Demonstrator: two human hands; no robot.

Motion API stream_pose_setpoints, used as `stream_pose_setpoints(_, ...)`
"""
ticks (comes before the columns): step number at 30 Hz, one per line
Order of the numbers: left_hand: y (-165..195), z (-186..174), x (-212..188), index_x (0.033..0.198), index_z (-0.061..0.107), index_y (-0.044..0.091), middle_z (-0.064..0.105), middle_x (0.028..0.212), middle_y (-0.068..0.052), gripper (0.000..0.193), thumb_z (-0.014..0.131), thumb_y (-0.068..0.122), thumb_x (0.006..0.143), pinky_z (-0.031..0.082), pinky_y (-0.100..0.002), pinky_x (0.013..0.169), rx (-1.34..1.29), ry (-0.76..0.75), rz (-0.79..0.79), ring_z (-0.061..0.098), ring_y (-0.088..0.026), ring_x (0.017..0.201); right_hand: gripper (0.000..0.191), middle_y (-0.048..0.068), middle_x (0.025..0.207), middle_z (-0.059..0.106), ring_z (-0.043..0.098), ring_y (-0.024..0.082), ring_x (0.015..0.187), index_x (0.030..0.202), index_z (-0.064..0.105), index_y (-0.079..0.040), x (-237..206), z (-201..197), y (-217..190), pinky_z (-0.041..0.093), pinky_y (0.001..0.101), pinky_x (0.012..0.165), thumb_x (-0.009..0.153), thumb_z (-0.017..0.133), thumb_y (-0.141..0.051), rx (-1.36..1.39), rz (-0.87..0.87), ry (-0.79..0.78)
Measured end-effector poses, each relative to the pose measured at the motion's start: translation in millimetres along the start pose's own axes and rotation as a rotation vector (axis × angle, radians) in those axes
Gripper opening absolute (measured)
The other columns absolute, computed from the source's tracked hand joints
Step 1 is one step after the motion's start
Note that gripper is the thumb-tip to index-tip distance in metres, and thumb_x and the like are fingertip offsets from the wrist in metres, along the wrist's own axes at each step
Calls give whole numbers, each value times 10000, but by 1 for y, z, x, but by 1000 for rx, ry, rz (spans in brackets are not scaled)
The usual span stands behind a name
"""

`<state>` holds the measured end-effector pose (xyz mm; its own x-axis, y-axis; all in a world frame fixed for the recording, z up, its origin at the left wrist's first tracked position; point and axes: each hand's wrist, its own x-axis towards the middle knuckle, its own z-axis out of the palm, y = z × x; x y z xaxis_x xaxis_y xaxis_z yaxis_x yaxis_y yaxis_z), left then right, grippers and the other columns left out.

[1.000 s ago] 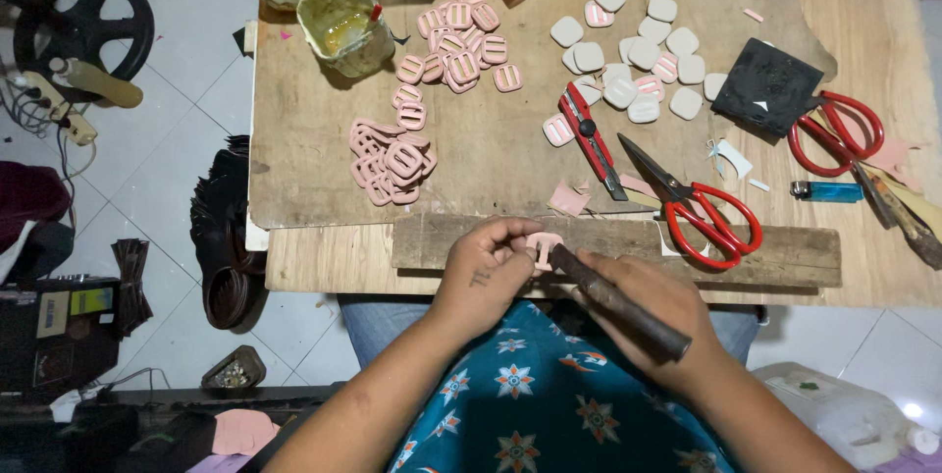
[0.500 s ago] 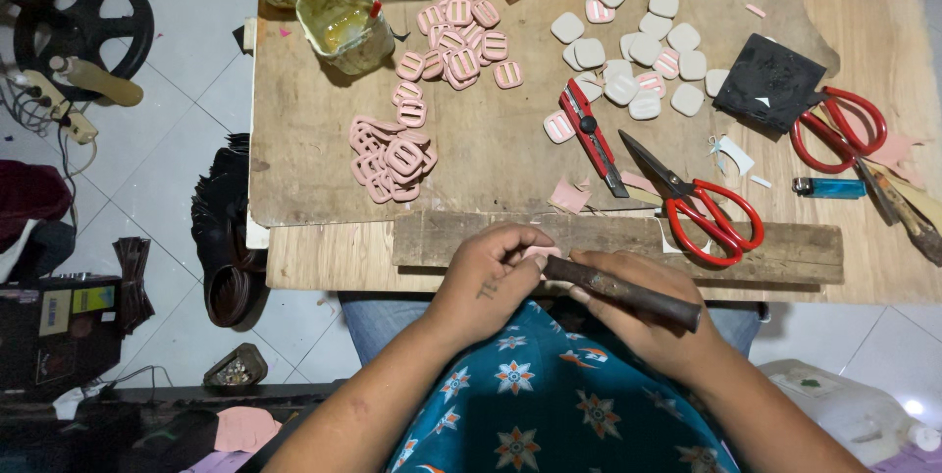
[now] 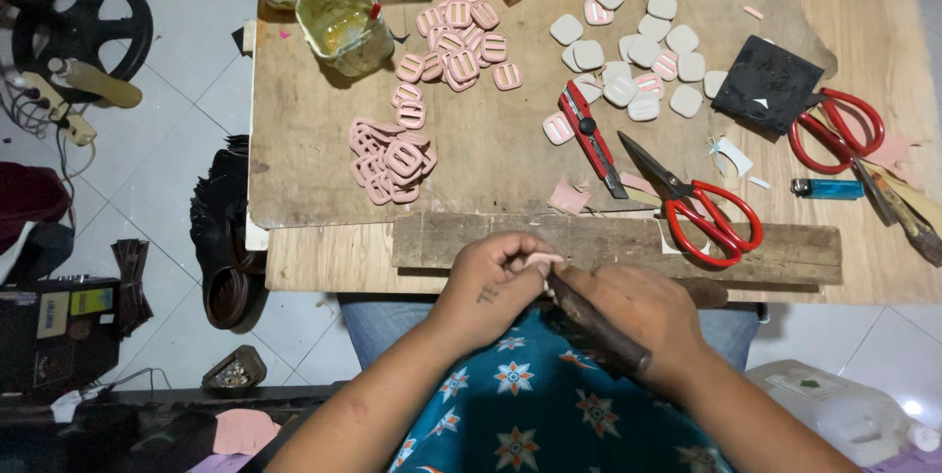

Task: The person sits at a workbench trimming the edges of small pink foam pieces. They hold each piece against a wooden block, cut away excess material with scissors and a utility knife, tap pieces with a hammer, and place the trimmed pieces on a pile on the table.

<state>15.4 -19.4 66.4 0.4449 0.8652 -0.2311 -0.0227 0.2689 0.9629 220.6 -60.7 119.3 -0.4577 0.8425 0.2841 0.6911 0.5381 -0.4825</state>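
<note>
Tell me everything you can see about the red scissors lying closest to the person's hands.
The red-handled scissors lie flat near the front edge of the wooden table, with no hand on them. They have two dark metal blades and two glossy red loop handles that look like plastic. The blades are slightly parted and point up and left, toward the red utility knife. The handles point down and right and rest on the worn wooden plank that runs along the table edge.
</note>
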Motion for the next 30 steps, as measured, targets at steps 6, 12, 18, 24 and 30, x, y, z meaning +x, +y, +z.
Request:
stream_pose_setpoints(6,0,-3,6,1102,709,-49,712,850,-16,200,671,73,948,524,-196,668,37,158,20,621,-45,748,329,101,826,666,673,289,690,1122,675,-78,1,-1,1,527,392,593,819,765,-169,109,59,40)
stream_pose_setpoints(12,2,-6,0,1073,753,-27,702,915,-57,167,676,46,944,519,-239,732,183,153,205,610,-98,798,265,111,926,740,733,288,775,1086,700,-68,3,7,2,561,367,654,844,757,-159,207,167,87)
stream_pose_setpoints(18,0,-9,-1,1049,739,-3,694,932,-57,143,654,55,950,519,-248,750,170,101,214,642,-101,837,302,104,887,732,734,278,747,1111,709,-74,2,11,4,561,362,644,827,771,-160,218,199,73)
stream_pose_setpoints(24,-12,-2,-1,1114,716,-27,737,974,-58,203,610,72,973,574,-241,790,-172,18,-6,675,-89,860,478,118,777,629,656,344,718,1192,665,-57,-1,14,-3,504,445,603,748,751,-214,-22,85,-7)
stream_pose_setpoints(30,-21,1,0,1084,713,-54,753,957,-78,185,624,51,960,585,-250,757,-74,66,9,696,-95,833,370,102,799,636,657,328,735,1116,667,-77,-2,16,5,516,432,629,789,731,-238,56,88,-35)
